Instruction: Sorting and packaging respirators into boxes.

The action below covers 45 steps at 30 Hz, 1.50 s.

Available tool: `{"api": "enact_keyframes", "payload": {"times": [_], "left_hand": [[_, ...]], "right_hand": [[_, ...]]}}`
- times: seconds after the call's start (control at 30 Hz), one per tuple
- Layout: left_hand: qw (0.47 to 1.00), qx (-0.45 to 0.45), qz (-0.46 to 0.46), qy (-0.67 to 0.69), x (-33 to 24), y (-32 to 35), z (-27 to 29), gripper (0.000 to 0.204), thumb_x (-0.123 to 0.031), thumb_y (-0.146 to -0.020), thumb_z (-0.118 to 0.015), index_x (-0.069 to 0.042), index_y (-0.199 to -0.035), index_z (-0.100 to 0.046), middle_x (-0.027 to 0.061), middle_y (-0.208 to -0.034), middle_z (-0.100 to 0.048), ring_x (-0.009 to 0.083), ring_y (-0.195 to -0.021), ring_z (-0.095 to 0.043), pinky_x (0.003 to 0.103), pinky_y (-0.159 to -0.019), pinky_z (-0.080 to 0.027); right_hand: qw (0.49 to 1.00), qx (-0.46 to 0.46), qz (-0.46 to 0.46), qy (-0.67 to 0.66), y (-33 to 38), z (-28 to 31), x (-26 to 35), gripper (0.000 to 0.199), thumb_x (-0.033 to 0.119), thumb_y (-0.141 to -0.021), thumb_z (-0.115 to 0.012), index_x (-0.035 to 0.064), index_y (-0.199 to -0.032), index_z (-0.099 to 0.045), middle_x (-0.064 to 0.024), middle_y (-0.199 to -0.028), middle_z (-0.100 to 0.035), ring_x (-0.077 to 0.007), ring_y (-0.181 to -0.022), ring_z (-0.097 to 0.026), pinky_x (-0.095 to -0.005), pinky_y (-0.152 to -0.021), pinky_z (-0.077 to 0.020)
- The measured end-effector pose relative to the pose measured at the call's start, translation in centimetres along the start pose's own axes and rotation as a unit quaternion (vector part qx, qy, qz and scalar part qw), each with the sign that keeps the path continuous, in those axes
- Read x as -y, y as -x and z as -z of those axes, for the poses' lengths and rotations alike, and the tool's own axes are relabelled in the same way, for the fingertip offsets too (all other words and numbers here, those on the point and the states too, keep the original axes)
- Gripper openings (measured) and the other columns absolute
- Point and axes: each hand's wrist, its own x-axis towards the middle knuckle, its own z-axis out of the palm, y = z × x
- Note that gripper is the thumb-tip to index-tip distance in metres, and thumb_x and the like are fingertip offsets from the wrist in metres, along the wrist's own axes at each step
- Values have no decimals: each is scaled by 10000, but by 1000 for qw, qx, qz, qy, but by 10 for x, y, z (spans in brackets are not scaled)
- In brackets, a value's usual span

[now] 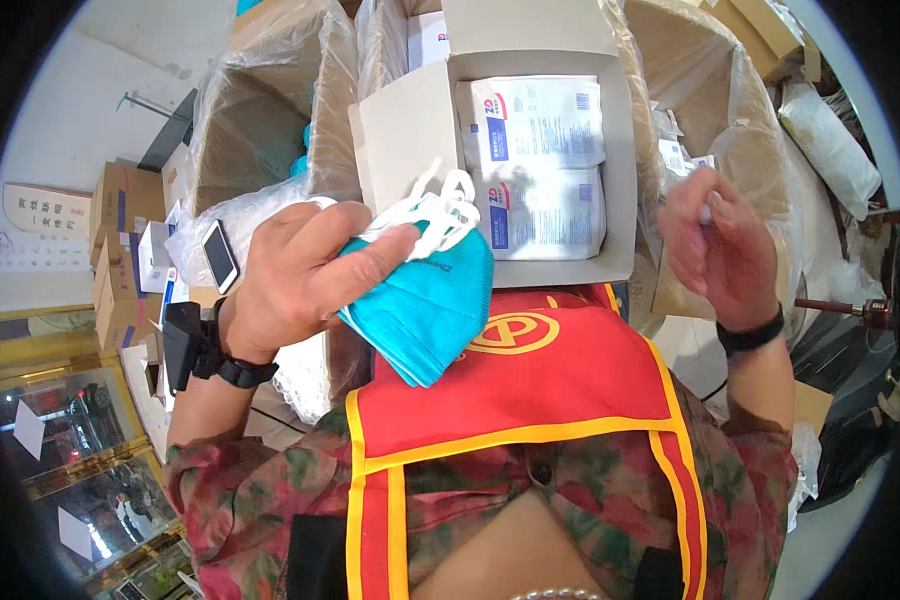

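Note:
My left hand (pixel 295 270) grips a teal face mask (pixel 432 305), perhaps several stacked together, by its top edge. White ear loops (pixel 440 212) bunch up above the thumb. The mask hangs in front of an open carton (pixel 615 262), partly over the red apron (pixel 540 400). Inside that carton lie white packets (pixel 560 115) with blue and red print, in two visible stacks. To the right of the carton, my right hand (pixel 715 245) is raised with its fingers curled. A small pale spot shows between those fingers, too small to name.
Large plastic-lined cardboard boxes stand left (pixel 260 110) and right (pixel 715 90) of the carton; the left one has teal items inside. A phone (pixel 220 256) rests at the left. Brown cartons (pixel 125 205) are stacked further left. A white roll (pixel 830 150) leans at the far right.

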Motion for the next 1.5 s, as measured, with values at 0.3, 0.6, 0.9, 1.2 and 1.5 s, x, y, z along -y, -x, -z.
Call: {"api": "enact_keyframes", "payload": {"times": [0.3, 0.6, 0.9, 1.2, 1.5], "left_hand": [[993, 50, -105, -18, -9, -28, 10, 483, -144, -630, -711, -200, -1108, -670, 79, -883, -561, 196, -604, -545, 293, -500, -430], [990, 40, -134, 4, -13, -40, 2, 448, -144, -649, -710, -230, -1086, -666, 74, -897, -540, 185, -583, -519, 285, -494, -434], [989, 62, -135, -2, -12, -38, 4, 453, -132, -653, -700, -215, -1096, -653, 80, -905, -539, 201, -594, -528, 296, -500, -442], [996, 30, -75, 20, -11, -35, 4, 428, -143, -701, -654, -129, -1123, -587, 54, -812, -514, 209, -603, -568, 318, -549, -472], [998, 37, 0, 58, -3, -12, 6, 452, -233, -669, -722, -32, -1056, -604, 108, -813, -624, 275, -663, -628, 345, -562, -483]], "right_hand": [[988, 139, -48, 47, -69, -18, 3, 195, 226, -943, -562, 43, -979, -620, 34, -709, -473, -19, -546, -392, -174, -466, -317], [805, 324, 81, 490, -85, -61, 2, 395, 191, -757, -702, -10, -1082, -601, -57, -706, -517, -158, -685, -546, -286, -615, -431], [768, 336, 193, 511, -88, -54, -8, 159, 123, -854, -515, -13, -892, -587, -140, -840, -535, -283, -793, -568, -355, -693, -447], [822, 339, 20, 457, -70, -51, 14, 271, 230, -950, -450, -7, -867, -551, -145, -729, -535, -274, -677, -531, -351, -645, -423], [812, 303, -11, 498, 1, -30, 41, 274, 234, -973, -433, 0, -848, -503, -182, -667, -486, -352, -643, -521, -399, -589, -403]]}}
